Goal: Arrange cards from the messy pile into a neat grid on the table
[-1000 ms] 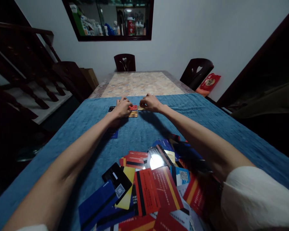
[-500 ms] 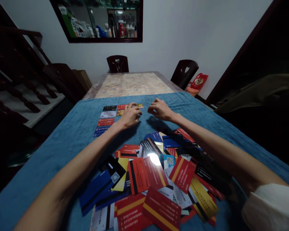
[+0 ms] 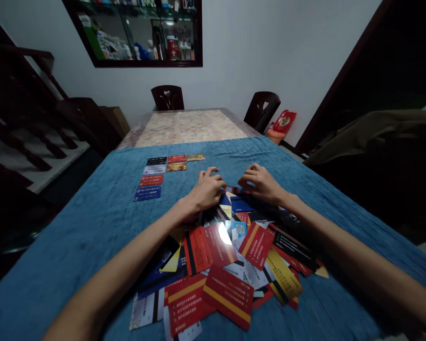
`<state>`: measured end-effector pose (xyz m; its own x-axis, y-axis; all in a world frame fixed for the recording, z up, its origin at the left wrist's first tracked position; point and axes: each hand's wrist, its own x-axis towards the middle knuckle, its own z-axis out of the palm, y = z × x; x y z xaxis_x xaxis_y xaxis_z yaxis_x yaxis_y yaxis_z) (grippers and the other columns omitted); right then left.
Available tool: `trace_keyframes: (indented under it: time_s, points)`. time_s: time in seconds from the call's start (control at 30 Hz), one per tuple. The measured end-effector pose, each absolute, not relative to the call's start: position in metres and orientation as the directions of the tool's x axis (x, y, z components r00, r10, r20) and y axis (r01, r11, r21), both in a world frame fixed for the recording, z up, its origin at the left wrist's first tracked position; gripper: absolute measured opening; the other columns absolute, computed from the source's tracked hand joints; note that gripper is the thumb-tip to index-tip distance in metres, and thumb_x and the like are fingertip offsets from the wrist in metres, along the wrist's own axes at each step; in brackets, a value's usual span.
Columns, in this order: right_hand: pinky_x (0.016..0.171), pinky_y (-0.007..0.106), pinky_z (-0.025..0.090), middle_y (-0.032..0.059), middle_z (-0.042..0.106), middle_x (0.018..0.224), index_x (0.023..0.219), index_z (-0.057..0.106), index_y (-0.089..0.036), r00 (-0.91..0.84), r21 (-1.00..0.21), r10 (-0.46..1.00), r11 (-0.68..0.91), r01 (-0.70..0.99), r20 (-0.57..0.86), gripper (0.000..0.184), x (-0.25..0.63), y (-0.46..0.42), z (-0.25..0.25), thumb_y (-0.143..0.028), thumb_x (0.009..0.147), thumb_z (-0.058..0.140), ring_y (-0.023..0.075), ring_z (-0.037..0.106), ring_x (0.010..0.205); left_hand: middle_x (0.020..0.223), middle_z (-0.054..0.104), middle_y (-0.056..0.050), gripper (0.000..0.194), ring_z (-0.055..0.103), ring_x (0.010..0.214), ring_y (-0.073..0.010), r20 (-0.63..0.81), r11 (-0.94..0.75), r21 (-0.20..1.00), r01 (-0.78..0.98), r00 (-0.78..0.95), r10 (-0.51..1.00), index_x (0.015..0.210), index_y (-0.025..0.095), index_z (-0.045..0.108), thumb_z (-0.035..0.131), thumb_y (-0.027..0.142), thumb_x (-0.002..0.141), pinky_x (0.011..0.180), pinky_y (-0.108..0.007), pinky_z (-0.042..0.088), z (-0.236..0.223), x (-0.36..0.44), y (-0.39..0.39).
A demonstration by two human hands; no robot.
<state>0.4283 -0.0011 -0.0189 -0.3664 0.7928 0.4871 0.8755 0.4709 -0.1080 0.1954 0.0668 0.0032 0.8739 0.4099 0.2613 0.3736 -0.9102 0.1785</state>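
Note:
Both hands hover at the far edge of a heap of plastic cards (image 3: 228,297). My left hand (image 3: 209,188) is over the heap's far left side, its fingers bent and apart, with nothing seen in them. To its right, my right hand (image 3: 263,184) has loosely curled fingers, its fingertips close to a red card and a blue card (image 3: 242,204). Whether they touch a card cannot be made out. Beyond my left hand, several cards lie in short columns: a black card (image 3: 156,161), a silver card (image 3: 154,169), a red card (image 3: 151,181), a blue card (image 3: 147,192) and a gold card (image 3: 196,157) among them.
A blue cloth (image 3: 92,213) covers the near part of the table, and a patterned cover (image 3: 188,125) shows beyond it. Dark chairs (image 3: 167,98) stand at the far end. A red bag (image 3: 284,121) sits by the wall. Stair railings are at left.
Both hands have come back from beside the laid-out cards to the far edge of the heap. The gold card in the top row now shows fully. The view has shifted slightly.

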Motion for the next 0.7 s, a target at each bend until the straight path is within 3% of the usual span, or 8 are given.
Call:
trace_keyframes:
  time_s: [0.27,0.43,0.7]
  points:
    - [0.083,0.041,0.044,0.0094,0.070,0.087,0.095,0.074,-0.022,-0.356,-0.169,0.793,0.489,0.856,0.494,0.020,0.437,-0.037,-0.029,-0.032,0.094,0.057,0.0254,0.053,0.094,0.116,0.070,-0.013,0.021,0.039,0.136,-0.0361,0.171,-0.908,0.192,0.373,0.898,0.405,0.106,0.018,0.071,0.059,0.026,0.091,0.104,-0.059,0.035,0.005,0.203,0.034]
    - [0.086,0.047,0.046,0.0108,0.072,0.101,0.104,0.074,-0.024,-0.375,-0.199,0.823,0.490,0.848,0.426,0.023,0.435,-0.050,-0.027,-0.037,0.090,0.062,0.0273,0.054,0.098,0.117,0.069,-0.015,0.030,0.038,0.137,-0.0382,0.120,-0.907,0.182,0.381,0.907,0.405,0.105,0.014,0.071,0.064,0.039,0.089,0.104,-0.060,0.035,0.000,0.206,0.028]
    - [0.089,0.051,0.047,0.0132,0.070,0.110,0.108,0.072,-0.021,-0.419,-0.227,0.838,0.509,0.830,0.348,0.031,0.433,-0.055,-0.027,-0.044,0.089,0.063,0.0292,0.054,0.103,0.118,0.068,-0.014,0.031,0.038,0.136,-0.0387,0.105,-0.896,0.206,0.394,0.901,0.421,0.104,0.014,0.071,0.068,0.038,0.085,0.104,-0.058,0.036,-0.003,0.208,0.025]
